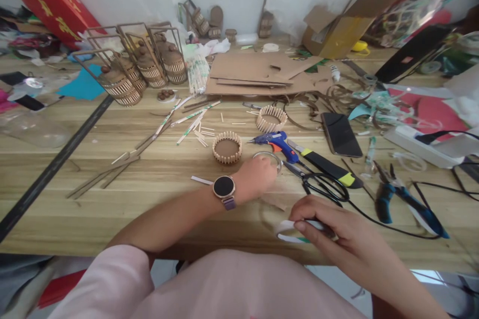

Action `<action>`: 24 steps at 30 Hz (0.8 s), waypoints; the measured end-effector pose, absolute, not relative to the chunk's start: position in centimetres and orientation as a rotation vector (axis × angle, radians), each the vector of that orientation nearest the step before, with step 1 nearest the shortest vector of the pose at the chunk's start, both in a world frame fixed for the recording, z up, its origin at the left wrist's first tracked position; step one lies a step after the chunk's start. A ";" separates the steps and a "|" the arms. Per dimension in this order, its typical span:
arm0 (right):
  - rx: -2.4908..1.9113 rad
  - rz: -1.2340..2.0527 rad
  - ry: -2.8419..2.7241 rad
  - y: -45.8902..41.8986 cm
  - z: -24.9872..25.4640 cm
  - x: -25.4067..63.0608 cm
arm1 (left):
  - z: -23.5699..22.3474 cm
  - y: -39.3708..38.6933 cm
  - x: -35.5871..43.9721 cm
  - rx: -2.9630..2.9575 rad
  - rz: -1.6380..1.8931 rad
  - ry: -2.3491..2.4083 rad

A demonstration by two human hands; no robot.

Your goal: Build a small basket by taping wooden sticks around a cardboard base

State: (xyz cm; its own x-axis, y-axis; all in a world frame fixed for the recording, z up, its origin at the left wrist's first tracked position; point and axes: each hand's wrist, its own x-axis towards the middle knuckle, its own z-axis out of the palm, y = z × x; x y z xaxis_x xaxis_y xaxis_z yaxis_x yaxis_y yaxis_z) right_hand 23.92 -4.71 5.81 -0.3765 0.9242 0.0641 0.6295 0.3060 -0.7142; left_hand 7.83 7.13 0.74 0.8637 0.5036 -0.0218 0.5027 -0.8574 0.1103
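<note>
My left hand [258, 178], with a watch [223, 187] on its wrist, reaches across the table, fingers curled over the near edge of a thin round ring [280, 160]. Between thumb and fingers of my right hand [339, 232] is a curled white strip [290, 238] with some green on it. Something dark shows under those fingers; I cannot make out what. Just beyond the left hand stands a round base edged with short sticks [227, 147]. A second such base [271, 118] lies farther back, near a blue glue gun [279, 143].
On the right lie scissors [325, 185], a utility knife [325, 165], a phone [341, 134], pliers [406, 199] and a power strip [422, 145]. Several handled miniature baskets [151, 71] stand back left. Cardboard sheets [247, 72] lie at the back, loose sticks [200, 129] before them.
</note>
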 end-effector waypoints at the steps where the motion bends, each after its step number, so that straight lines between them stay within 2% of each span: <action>1: -1.384 0.849 -2.109 -4.7 5.9 23.9 | 0.7 7.1 7.8 2.919 0.019 0.795; 6: -1.422 0.913 -2.111 -4.9 6.0 23.6 | 0.7 7.5 7.9 2.908 0.033 0.740; 10: -1.419 0.913 -2.114 -4.8 6.1 23.8 | 2.5 7.1 7.0 2.908 0.116 0.791; 13: -1.435 0.900 -2.111 -4.7 6.0 24.6 | 5.0 5.6 3.6 2.928 0.322 0.977; 16: -1.490 0.913 -2.109 -4.7 5.6 25.6 | 6.4 3.8 -2.2 2.872 0.394 1.377; 20: -1.531 0.959 -2.131 -4.3 5.2 26.6 | 4.9 2.1 -9.7 2.671 0.149 1.933; 24: -1.535 0.986 -2.165 -3.6 5.2 26.7 | 2.3 1.4 -11.9 2.528 -0.039 2.102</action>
State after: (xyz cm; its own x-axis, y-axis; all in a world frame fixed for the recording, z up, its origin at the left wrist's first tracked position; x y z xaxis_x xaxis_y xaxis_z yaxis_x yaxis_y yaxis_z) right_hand 26.74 -3.59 5.21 -0.3785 0.9156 -0.1356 0.7033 0.1892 -0.6853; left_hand -11.90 1.39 2.33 0.1866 0.9796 0.0751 0.9761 -0.1761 -0.1274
